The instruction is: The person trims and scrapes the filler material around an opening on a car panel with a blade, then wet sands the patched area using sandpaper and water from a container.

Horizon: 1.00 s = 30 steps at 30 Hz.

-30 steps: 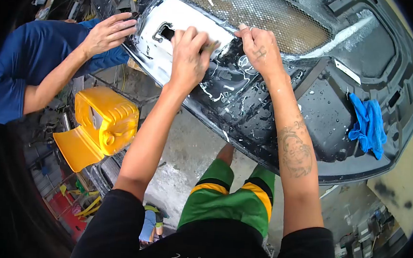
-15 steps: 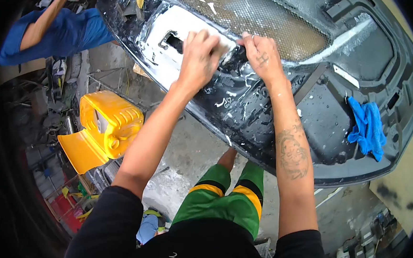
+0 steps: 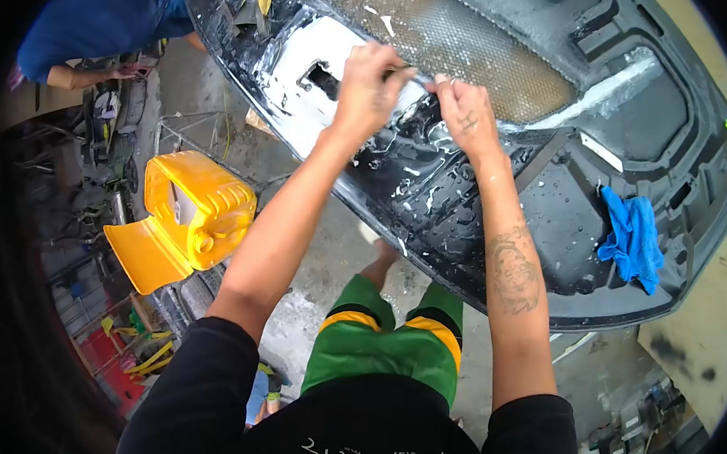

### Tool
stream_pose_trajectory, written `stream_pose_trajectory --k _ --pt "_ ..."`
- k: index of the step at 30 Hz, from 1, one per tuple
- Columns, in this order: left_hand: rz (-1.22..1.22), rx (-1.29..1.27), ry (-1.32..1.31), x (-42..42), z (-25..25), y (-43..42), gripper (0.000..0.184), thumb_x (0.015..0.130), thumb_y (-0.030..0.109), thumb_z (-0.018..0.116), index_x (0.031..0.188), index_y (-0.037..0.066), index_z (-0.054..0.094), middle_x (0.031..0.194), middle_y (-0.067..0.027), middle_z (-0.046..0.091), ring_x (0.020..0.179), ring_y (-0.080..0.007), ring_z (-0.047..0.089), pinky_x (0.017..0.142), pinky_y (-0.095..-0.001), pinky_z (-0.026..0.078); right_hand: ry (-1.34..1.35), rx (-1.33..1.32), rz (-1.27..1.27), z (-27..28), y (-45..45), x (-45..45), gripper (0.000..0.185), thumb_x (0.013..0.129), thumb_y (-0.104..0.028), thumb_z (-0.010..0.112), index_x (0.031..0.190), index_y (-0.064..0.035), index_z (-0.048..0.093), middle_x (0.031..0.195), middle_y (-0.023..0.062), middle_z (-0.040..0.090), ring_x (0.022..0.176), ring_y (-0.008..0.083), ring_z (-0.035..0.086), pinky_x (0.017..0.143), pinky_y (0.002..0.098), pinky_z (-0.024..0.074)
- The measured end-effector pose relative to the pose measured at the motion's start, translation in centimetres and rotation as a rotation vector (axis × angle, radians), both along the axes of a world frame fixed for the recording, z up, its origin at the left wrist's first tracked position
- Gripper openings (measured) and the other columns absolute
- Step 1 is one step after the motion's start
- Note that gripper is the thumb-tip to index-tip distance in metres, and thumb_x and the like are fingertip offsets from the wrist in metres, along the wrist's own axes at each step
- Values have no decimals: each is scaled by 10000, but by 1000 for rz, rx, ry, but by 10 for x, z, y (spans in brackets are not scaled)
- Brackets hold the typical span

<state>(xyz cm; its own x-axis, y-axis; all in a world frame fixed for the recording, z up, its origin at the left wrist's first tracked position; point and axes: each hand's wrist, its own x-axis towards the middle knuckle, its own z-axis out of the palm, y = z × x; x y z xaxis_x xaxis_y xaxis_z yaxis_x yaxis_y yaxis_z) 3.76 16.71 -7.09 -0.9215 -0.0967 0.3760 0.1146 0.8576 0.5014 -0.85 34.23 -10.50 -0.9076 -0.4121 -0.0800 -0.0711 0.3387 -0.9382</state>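
My left hand (image 3: 368,91) is over the right edge of a glossy white patch (image 3: 304,50) that has a dark rectangular hole in it. Its fingers are curled together and slightly blurred; what they hold, if anything, I cannot make out. Close beside it, my right hand (image 3: 467,114) is closed in a pinch, thumb and finger near the lower edge of a mesh panel (image 3: 494,50). Anything in that pinch is too small to name. Both hands are above a large black moulded plastic panel (image 3: 550,215), wet and streaked with white around them.
A crumpled blue cloth (image 3: 630,237) lies on the panel at right. Below its left side stands a cut-open yellow jerrycan (image 3: 200,207) on the floor. A co-worker in a dark blue shirt (image 3: 100,19) is at upper left. Scrap parts (image 3: 72,173) line the left side.
The view has shifted a little. My left hand has moved slightly right and stays closed near my right hand. The co-worker's arm has dropped from raised to lower down.
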Motion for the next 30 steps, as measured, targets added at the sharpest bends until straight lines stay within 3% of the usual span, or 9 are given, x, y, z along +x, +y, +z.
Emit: stream_pose_trajectory --k 2,6,7,9,14,18,20,25,30 --pt "105 354 -29 30 12 -38 223 944 194 786 879 57 622 758 7 572 672 -92 507 585 -276 409 135 43 71 -5 0 0 401 991 -353 628 919 30 722 813 262 693 821 461 685 769 502 526" --pt "388 302 -84 151 100 -140 141 939 120 774 941 55 649 838 20 607 734 -87 528 670 -255 449 494 138 26 -3 -20 11 416 968 -420 673 998 -6 699 891 217 720 864 442 682 801 509 521" --pt "387 16 -24 190 107 -183 99 964 112 747 972 61 663 898 14 629 785 -84 542 732 -233 456 501 150 18 -3 -24 12 416 968 -420 673 998 -6 699 891 217 720 864 442 682 801 509 521" --pt "538 192 -74 265 128 -233 145 980 121 723 1069 23 665 944 -18 643 881 -142 587 828 -292 477 146 272 -146 -4 -30 7 433 974 -463 656 944 -34 709 865 191 729 850 427 689 814 498 530" --pt "1099 510 -335 456 32 -419 298 996 215 684 1156 -35 653 1071 -93 687 1002 -214 619 923 -342 482 114 475 -314 -4 -45 8 598 1031 -576 494 837 -93 789 838 185 742 844 408 709 803 486 536" --pt "867 195 -601 469 -67 -469 298 1001 188 662 1208 -26 657 1121 -84 697 1031 -208 635 931 -333 492 139 541 -388 -9 -44 7 590 1025 -561 509 836 -69 773 832 209 732 861 429 705 804 503 536" --pt "552 1036 -788 458 -98 -475 341 1004 173 645 1297 0 625 1196 -85 692 1059 -213 650 941 -327 506 197 558 -434 -12 -47 5 570 1020 -551 524 867 -50 750 848 249 716 881 466 686 819 532 528" --pt "779 1395 -830 526 -203 -539 391 1007 149 642 1373 33 568 1144 -63 688 973 -183 655 861 -306 533 214 643 -421 -8 -52 6 521 1027 -523 527 969 -43 718 888 277 706 906 495 673 827 563 519" --pt "732 1600 -511 483 -71 -482 381 994 169 685 1346 66 581 1054 -53 676 853 -154 645 761 -292 538 226 629 -432 -18 -47 5 513 1034 -515 520 984 -40 709 900 273 711 916 496 673 827 570 517"
